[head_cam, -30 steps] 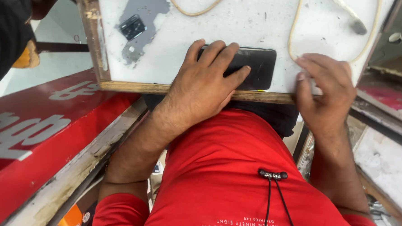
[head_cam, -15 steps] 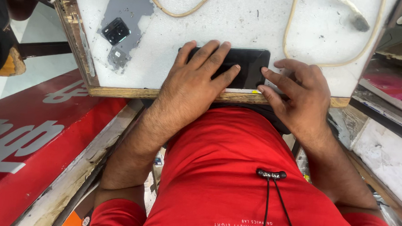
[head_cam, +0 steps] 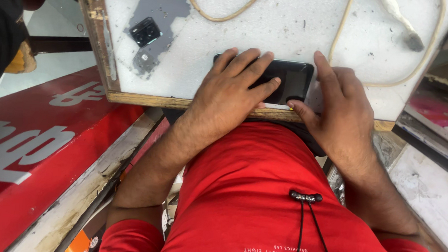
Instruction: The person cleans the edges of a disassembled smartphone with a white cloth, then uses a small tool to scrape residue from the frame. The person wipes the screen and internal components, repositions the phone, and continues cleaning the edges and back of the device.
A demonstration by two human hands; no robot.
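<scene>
A black smartphone (head_cam: 292,79) lies flat near the front edge of a small white work board (head_cam: 298,28). My left hand (head_cam: 233,88) rests palm-down on top of the phone, fingers spread across its left part. At the phone's right end, my right hand (head_cam: 340,108) has its thumb on the near corner and its index finger along the far right edge. The middle of the phone is hidden under my left hand.
A grey phone back cover with a black camera block (head_cam: 150,34) lies at the board's left. Beige cables (head_cam: 339,30) loop across the far side, one ending in a plug (head_cam: 414,41). A red signboard (head_cam: 41,148) lies at the left. Cluttered surfaces flank the right.
My right hand slid in from the right and closed its thumb and index finger around the phone's right end. The left hand stayed pressed on the phone.
</scene>
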